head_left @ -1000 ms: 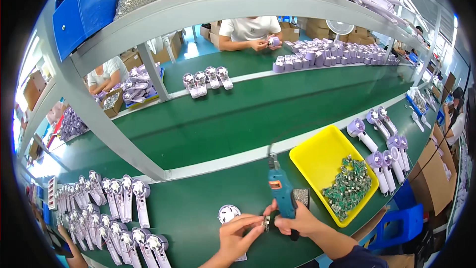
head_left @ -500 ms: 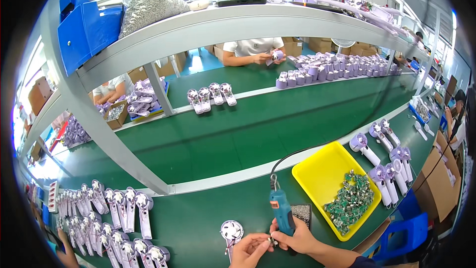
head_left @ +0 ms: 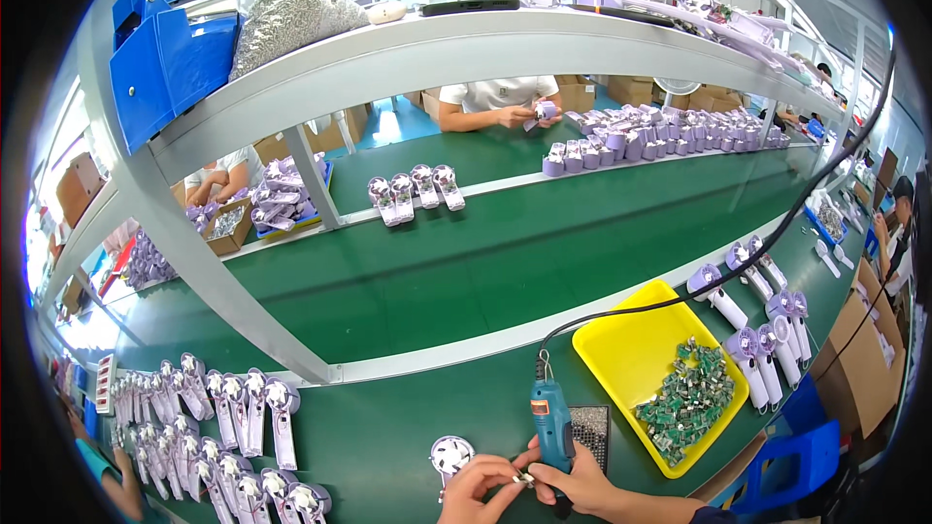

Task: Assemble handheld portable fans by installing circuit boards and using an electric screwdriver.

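My right hand is wrapped around a teal electric screwdriver, held upright with its cable leaving the top. The fingers of my left hand pinch a small circuit board. My right fingertips are close against that board; whether they also grip it I cannot tell. Just beyond my left hand lies a handheld fan half, its white blades facing up and its handle partly hidden by the hand. A tray of small screws sits behind my right hand, partly covered by it.
At the right, a yellow tray holds many green circuit boards. Rows of fan halves lie at the left, more fan parts beyond the tray. A shelf post rises at left. A person works across the green conveyor.
The screwdriver's cable has swung out and now arcs over the yellow tray toward the upper right. My left hand and the circuit board have shifted slightly left.
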`<state>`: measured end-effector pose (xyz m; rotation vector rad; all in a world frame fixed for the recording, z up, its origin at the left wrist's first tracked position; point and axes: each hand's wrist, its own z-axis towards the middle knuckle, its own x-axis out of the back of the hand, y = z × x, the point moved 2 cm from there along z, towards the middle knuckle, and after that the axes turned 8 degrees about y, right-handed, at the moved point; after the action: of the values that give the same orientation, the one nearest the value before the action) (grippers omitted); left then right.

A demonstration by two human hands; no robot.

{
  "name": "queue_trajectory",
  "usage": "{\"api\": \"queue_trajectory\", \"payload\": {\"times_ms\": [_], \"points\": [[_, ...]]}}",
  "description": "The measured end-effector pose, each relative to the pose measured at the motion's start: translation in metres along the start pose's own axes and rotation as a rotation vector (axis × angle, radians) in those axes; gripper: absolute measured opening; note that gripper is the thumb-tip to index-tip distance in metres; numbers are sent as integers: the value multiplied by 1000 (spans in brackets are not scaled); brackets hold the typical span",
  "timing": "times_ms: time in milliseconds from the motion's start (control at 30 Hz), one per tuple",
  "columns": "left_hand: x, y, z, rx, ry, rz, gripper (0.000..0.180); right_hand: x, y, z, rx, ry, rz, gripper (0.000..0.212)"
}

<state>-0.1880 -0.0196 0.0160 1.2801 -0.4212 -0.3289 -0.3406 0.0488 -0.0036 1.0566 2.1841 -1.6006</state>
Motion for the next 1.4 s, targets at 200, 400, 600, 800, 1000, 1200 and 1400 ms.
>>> {"api": "queue_trajectory", "payload": {"times_ms": [200,400,600,800,1000,1200,1400], "points": [[9,-8,3,175,29,-251,8,2,-4,-1,54,-155,-224,54],[18,-5,16,261,-171,-407,11,3,-5,0,80,-174,-262,59],[21,-1,19,405,-230,-412,8,0,-6,0,67,-203,-281,55],[23,-14,15,408,-258,-442,6,-24,-22,-8,262,-90,-271,47],[20,-5,15,351,-235,-433,7,-17,-19,-9,251,-90,-285,44],[25,-13,15,437,-269,-465,7,-14,-13,-7,174,-94,-288,57],[25,-20,13,396,-286,-455,7,-1,-8,1,8,-206,-290,56]]}}
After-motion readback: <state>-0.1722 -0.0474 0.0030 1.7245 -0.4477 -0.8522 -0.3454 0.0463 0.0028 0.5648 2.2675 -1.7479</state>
